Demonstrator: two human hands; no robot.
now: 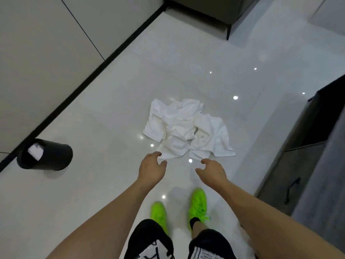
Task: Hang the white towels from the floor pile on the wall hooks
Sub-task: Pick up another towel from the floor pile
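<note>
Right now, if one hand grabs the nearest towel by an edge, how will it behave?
Probably floppy: the towel pile lies crumpled in soft folds. It may drag neighbours along, since the towels overlap. It likely slides easily on the glossy floor. Both the left hand and right hand are open, not yet touching.

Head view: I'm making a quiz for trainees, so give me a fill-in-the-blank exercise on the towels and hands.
1. The white towels lie in a pile on the ____.
2. Both the left hand and the right hand are open and hold ____.
3. The bin left of the pile is coloured ____.
4. The shoes are bright ____.

Missing words: floor; nothing; black; green
</note>
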